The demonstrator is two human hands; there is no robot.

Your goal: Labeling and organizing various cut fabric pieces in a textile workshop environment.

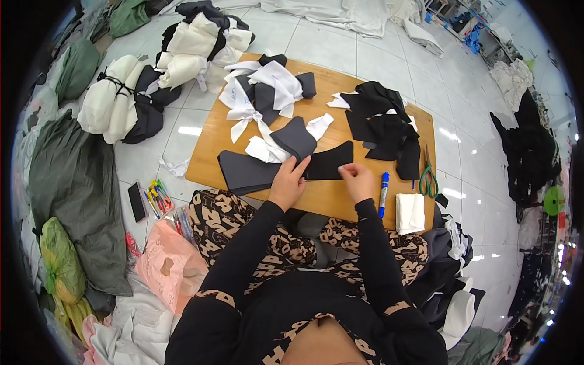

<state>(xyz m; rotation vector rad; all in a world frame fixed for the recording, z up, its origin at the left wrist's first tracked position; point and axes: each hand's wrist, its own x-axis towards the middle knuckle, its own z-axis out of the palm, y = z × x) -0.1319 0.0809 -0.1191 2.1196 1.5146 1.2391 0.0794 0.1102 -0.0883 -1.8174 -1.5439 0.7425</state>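
Before me a low wooden board (331,204) carries cut cloth. My left hand (289,184) grips the lower edge of a dark grey fabric piece (296,139), which bulges up from the board. Below it lies a fanned stack of dark grey pieces (246,171). A black fabric piece (331,161) stretches right from under my left fingers. At that piece's right end, my right hand (359,181) is closed in a pinch, its fingertips over the edge. Whether they hold the cloth or something small is hidden. White scraps (263,149) lie beside the grey piece.
Grey and white pieces (277,91) pile at the board's far left, black pieces (383,125) at far right. A blue marker (384,194), folded white cloth (410,213) and green-handled scissors (428,181) lie right. Left on the floor are a phone (137,201), pens (159,198) and fabric bundles (112,100).
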